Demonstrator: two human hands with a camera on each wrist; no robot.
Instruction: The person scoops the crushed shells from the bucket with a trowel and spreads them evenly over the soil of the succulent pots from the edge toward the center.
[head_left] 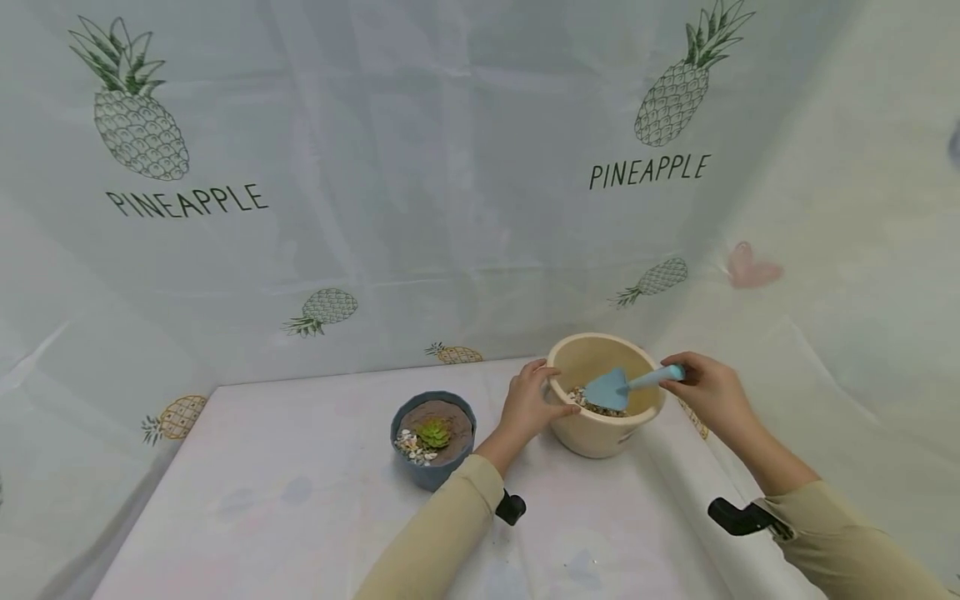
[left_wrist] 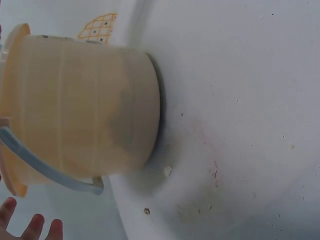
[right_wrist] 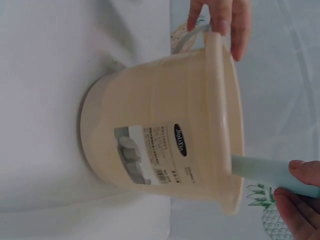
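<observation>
A cream plastic bucket point(head_left: 592, 437) stands upright at the right of the table, small pebbles point(head_left: 576, 396) inside it. On its left rim is my left hand point(head_left: 528, 406), thumb at the near side and fingers spread farther back. My right hand point(head_left: 712, 396), right of the bucket, pinches the handle of a light blue hand trowel point(head_left: 609, 390) between thumb and fingers. The trowel's blade lies inside the bucket, over the pebbles. The right wrist view shows the trowel handle point(right_wrist: 262, 171) crossing the rim, while the bucket wall hides the blade.
Left of the bucket sits a blue-grey pot point(head_left: 429, 477) with soil, a green succulent point(head_left: 433, 432) and white pebbles point(head_left: 411, 447). A pale bucket handle point(left_wrist: 47, 167) hangs at the side. Small crumbs lie on the white-covered table point(head_left: 300, 533). A pineapple-print sheet point(head_left: 450, 208) rises behind.
</observation>
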